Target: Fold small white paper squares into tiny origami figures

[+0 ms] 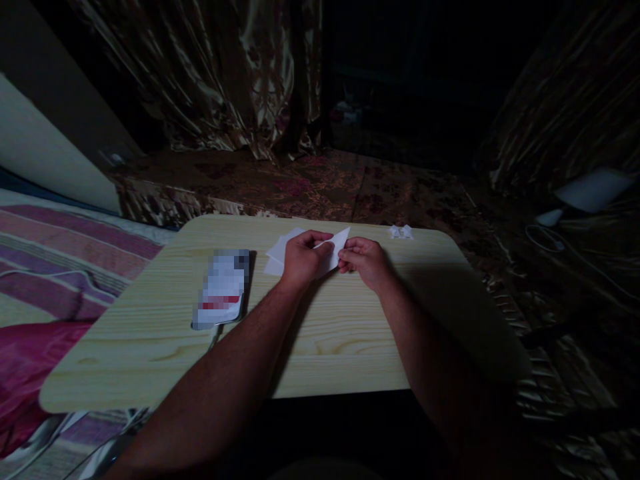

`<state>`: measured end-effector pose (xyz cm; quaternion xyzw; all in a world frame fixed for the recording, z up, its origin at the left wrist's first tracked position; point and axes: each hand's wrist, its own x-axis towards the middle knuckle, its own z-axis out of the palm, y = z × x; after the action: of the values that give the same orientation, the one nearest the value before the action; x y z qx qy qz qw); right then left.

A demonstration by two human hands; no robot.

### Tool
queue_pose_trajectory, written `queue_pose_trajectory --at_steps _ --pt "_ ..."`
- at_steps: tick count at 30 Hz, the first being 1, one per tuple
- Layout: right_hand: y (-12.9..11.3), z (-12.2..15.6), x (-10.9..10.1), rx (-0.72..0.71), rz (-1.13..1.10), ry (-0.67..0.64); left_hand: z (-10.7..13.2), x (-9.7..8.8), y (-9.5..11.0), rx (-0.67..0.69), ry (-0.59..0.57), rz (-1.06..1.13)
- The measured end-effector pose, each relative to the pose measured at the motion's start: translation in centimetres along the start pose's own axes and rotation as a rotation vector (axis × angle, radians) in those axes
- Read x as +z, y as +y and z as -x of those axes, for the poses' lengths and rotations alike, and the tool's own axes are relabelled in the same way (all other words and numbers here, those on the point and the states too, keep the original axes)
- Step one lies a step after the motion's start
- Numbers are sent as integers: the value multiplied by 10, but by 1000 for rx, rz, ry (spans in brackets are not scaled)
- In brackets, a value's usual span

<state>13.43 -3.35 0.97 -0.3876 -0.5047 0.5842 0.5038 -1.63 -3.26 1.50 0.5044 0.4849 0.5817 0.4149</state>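
Observation:
Between my two hands is a white sheet of paper, folded so that one corner points up. My left hand grips it from the left, thumb across the front. On the right edge, the fingertips of my right hand pinch the same paper. More white paper sheets lie on the table behind and left of my left hand. Toward the table's far edge sit small folded white paper pieces, apart from both hands.
A phone, partly blurred out, lies on the wooden table left of my left forearm, a cable at its lower end. Striped bedding borders the table's left side. Curtains hang beyond it, and a white lamp-like object stands at right.

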Motion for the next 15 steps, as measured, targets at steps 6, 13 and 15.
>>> queue_pose_trajectory --at_steps 6,13,15 --pt "3 -1 -1 -20 31 7 1 1 2 0 -18 -2" --pt "0 0 2 -56 120 76 3 2 5 -12 -22 28" --pt "-1 0 3 -62 128 78 4 3 5 -26 -15 43"
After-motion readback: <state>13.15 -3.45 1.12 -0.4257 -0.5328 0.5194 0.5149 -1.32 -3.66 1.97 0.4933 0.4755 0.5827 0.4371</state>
